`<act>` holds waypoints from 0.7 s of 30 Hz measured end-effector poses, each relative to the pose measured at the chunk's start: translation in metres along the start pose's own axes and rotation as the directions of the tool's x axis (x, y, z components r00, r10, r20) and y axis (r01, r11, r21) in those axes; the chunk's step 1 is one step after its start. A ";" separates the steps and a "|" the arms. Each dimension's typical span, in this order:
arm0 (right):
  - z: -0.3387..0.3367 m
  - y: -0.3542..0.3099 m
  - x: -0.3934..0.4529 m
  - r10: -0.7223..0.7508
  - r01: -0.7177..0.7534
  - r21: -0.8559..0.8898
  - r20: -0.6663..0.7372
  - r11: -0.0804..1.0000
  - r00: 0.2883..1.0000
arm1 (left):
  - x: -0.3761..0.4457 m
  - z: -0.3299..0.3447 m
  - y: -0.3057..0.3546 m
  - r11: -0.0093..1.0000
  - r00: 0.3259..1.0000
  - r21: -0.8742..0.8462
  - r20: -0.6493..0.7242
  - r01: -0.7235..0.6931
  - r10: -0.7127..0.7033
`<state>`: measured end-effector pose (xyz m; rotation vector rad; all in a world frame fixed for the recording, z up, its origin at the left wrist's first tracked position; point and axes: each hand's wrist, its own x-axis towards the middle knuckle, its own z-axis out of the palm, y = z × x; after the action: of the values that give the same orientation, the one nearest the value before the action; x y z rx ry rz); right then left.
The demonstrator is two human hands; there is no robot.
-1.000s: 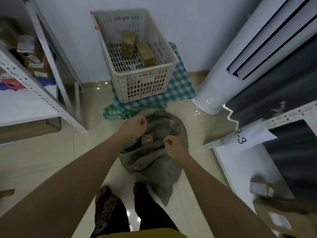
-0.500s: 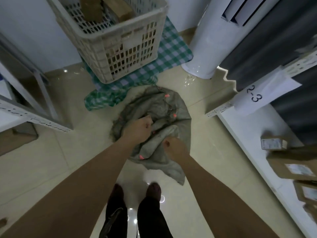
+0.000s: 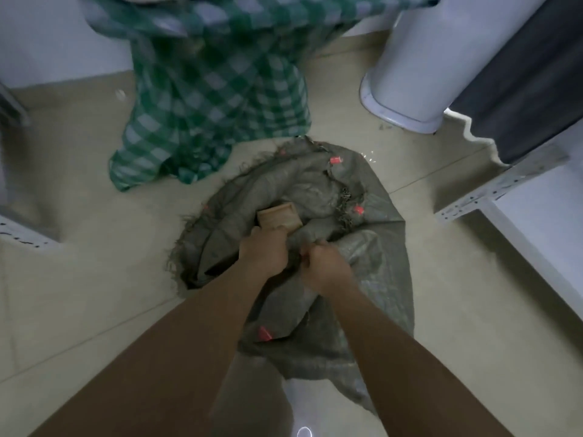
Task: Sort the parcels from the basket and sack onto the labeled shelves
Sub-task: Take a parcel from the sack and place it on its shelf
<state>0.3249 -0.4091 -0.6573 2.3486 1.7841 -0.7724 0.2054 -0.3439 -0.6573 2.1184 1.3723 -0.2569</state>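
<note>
- A grey woven sack (image 3: 315, 197) was seen lying crumpled on the pale tiled floor (image 3: 79, 279), its mouth gathered open near the middle of the view.
- A small brown cardboard parcel (image 3: 279, 217) was seen at the sack's mouth, tilted, partly clear of the fabric.
- The left hand (image 3: 265, 252) was curled around the near end of the parcel; its grip was clamped on the box.
- The right hand (image 3: 325, 268) was closed into a fist just beside the left, its grip bunched on a fold of the sack's rim.
- Small red tags (image 3: 336, 160) were dotted along the sack's frayed edge.
- A green and white checked cloth (image 3: 214, 99) was draped down to the floor beyond the sack, just apart from it.
- A white rounded base (image 3: 410, 89) stood on the floor toward the far right.
- A dark curtain (image 3: 520, 96) hung beside it.
- The corner of a white metal shelf (image 3: 492, 190) was seen at the right edge, well apart from the sack.
</note>
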 end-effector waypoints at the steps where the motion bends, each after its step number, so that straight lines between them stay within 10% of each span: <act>1: 0.012 0.006 0.017 0.000 -0.001 -0.031 -0.018 1.000 1.000 | 0.014 0.012 -0.005 0.999 1.000 0.038 -0.009 -0.005 0.005; 11: 0.083 0.043 0.097 -0.056 0.030 -0.252 -0.100 0.967 0.993 | 0.078 0.080 -0.023 0.983 0.995 0.178 -0.086 -0.034 0.050; 21: 0.039 0.074 0.010 -0.218 0.171 -0.231 -0.194 0.958 0.957 | 0.062 0.096 -0.017 0.968 0.963 -0.093 0.118 -0.233 0.243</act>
<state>0.3820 -0.4371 -0.7120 2.2130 2.0939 -0.3289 0.2331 -0.3465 -0.7690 2.1374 1.0256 -0.2328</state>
